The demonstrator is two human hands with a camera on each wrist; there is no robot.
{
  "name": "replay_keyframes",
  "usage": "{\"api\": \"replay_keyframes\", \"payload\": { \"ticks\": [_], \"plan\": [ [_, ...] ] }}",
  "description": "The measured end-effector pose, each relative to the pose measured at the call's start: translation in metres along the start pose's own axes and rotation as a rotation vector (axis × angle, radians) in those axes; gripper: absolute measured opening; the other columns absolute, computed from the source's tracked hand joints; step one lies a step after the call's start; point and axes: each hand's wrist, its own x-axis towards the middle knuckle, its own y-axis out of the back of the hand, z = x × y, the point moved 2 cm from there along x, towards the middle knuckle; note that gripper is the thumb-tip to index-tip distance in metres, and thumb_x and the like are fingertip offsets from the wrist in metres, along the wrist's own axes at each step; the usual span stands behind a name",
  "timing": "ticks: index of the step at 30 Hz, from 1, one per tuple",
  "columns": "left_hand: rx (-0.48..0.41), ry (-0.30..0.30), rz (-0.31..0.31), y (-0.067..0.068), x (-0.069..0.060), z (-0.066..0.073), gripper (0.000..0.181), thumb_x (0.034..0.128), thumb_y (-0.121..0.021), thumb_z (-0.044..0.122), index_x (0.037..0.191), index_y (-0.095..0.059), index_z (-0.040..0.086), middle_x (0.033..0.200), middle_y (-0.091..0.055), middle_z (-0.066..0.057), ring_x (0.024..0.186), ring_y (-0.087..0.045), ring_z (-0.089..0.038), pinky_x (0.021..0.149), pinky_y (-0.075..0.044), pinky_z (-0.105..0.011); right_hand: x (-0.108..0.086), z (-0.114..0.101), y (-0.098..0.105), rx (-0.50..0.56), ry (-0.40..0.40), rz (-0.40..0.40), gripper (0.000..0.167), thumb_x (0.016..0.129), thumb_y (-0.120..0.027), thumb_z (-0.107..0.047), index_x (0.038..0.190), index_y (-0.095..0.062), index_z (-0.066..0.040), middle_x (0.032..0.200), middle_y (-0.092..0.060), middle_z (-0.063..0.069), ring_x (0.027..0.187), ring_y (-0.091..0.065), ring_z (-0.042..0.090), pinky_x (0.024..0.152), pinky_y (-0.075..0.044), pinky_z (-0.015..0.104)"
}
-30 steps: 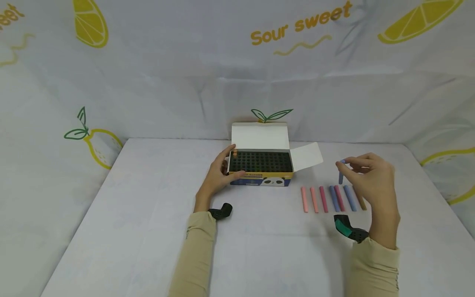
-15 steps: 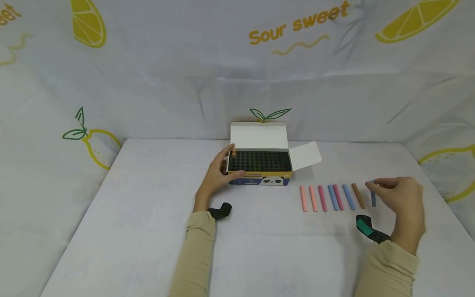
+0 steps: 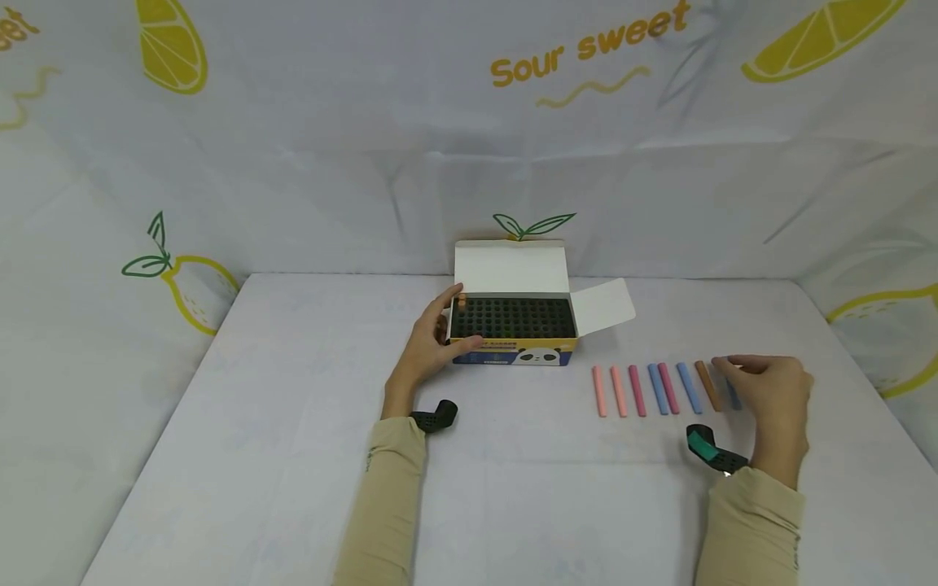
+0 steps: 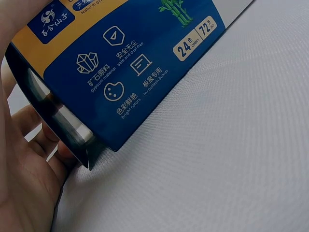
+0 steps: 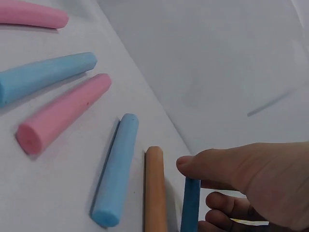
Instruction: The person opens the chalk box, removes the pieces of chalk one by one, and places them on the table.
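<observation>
An open chalk box (image 3: 513,356) with a panda on its front stands at the back middle of the table. Its black insert (image 3: 520,319) shows rows of holes, and orange chalks (image 3: 462,302) sit in the back left corner. My left hand (image 3: 423,346) grips the box's left end, thumb at the front and a finger at the back edge. At the right, my right hand (image 3: 777,391) pinches the upper end of a blue chalk (image 5: 191,205) between thumb and fingers, low over the table. That chalk is just right of a brown chalk (image 5: 155,191), apart from it.
Left of the brown chalk lie a light blue chalk (image 3: 689,388), a deep pink chalk (image 3: 668,388), another blue chalk (image 3: 657,389), and further pink chalks (image 3: 599,391) in a row. The box's side flap (image 3: 603,307) sticks out right; its lid (image 3: 510,267) stands up behind.
My right hand carried the blue chalk rightward past the row and down, then shifted slightly back left beside the brown chalk. The left hand and box have stayed put.
</observation>
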Motion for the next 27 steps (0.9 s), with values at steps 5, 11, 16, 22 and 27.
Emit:
{"api": "replay_keyframes", "payload": {
  "ticks": [5, 11, 16, 22, 27],
  "plan": [
    [-0.004, -0.016, 0.000, 0.000, -0.001, -0.001, 0.091, 0.0839, -0.079, 0.054, 0.160, -0.033, 0.036, 0.153, -0.045, -0.002, 0.068, -0.036, -0.016, 0.064, -0.035, -0.027, 0.002, 0.001, -0.006, 0.006, -0.033, -0.006, 0.053, 0.097, -0.065, -0.033, 0.130, -0.065, 0.009, 0.132, -0.060, 0.036, 0.135, -0.036, 0.049, 0.081, -0.040, 0.044],
    [-0.008, -0.026, 0.001, 0.000, -0.001, -0.002, 0.091, 0.0837, -0.078, 0.058, 0.160, -0.033, 0.036, 0.152, -0.045, -0.003, 0.068, -0.035, -0.015, 0.065, -0.035, -0.026, 0.003, 0.004, -0.010, 0.015, -0.040, -0.017, 0.052, 0.098, -0.063, -0.032, 0.128, -0.065, 0.011, 0.138, -0.056, 0.036, 0.138, -0.035, 0.053, 0.097, -0.040, 0.060],
    [-0.009, -0.022, -0.003, 0.000, -0.001, -0.003, 0.090, 0.0843, -0.079, 0.054, 0.159, -0.033, 0.037, 0.152, -0.045, -0.002, 0.068, -0.036, -0.016, 0.065, -0.035, -0.027, 0.002, 0.005, -0.011, 0.019, -0.034, -0.010, 0.051, 0.098, -0.063, -0.031, 0.126, -0.065, 0.012, 0.136, -0.056, 0.037, 0.137, -0.033, 0.053, 0.095, -0.040, 0.059],
    [-0.009, -0.012, -0.005, -0.001, -0.001, -0.004, 0.091, 0.0824, -0.076, 0.065, 0.159, -0.032, 0.040, 0.153, -0.044, 0.000, 0.067, -0.035, -0.016, 0.064, -0.035, -0.026, 0.002, 0.004, -0.012, 0.039, -0.053, -0.006, 0.051, 0.098, -0.064, -0.031, 0.126, -0.065, 0.012, 0.138, -0.055, 0.037, 0.139, -0.031, 0.052, 0.095, -0.040, 0.058],
    [-0.012, -0.009, -0.005, 0.000, -0.001, -0.003, 0.093, 0.0813, -0.075, 0.068, 0.159, -0.032, 0.041, 0.153, -0.044, 0.001, 0.067, -0.035, -0.016, 0.063, -0.034, -0.026, 0.002, 0.004, -0.012, 0.038, -0.060, 0.005, 0.052, 0.097, -0.066, -0.032, 0.127, -0.065, 0.011, 0.132, -0.058, 0.036, 0.138, -0.032, 0.050, 0.083, -0.039, 0.047]
  ]
}}
